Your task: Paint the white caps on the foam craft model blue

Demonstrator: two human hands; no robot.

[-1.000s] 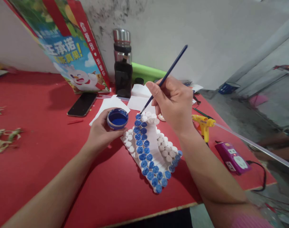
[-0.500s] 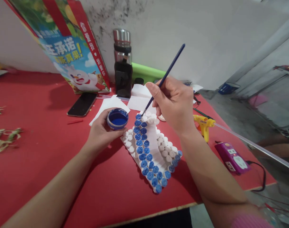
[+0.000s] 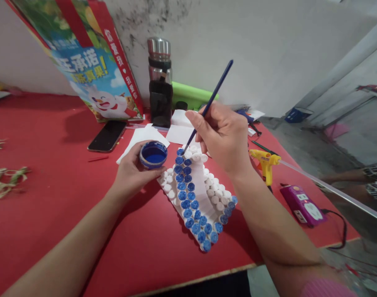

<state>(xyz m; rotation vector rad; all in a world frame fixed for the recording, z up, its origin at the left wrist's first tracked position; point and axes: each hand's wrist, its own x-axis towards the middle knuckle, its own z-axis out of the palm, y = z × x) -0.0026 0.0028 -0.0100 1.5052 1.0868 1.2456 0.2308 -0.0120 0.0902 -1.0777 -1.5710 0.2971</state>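
Observation:
My left hand (image 3: 134,167) is closed around a small paint jar (image 3: 153,155) with blue paint inside, tilted a little toward me. Between the thumb and fingers of my right hand (image 3: 224,138) is a dark blue paintbrush (image 3: 213,95), slanting down to the left. Its tip touches the top end of a craft piece (image 3: 203,194) made of small rolled paper discs on a white base. Many discs along the left and bottom edges are blue. White discs (image 3: 217,190) stay at the right, the top and the far left. My right hand hides part of the papers behind.
On the red table (image 3: 52,231) are a phone (image 3: 107,136), white paper (image 3: 147,138), a bottle (image 3: 160,86) and a printed bag (image 3: 98,74). At the right lie a yellow glue gun (image 3: 265,163) with a long clear stick and a purple box (image 3: 302,205) with a cable.
My right hand has shifted slightly left and down with the paintbrush, its tip moving a little toward the top blue discs. My left hand and the jar have stayed still.

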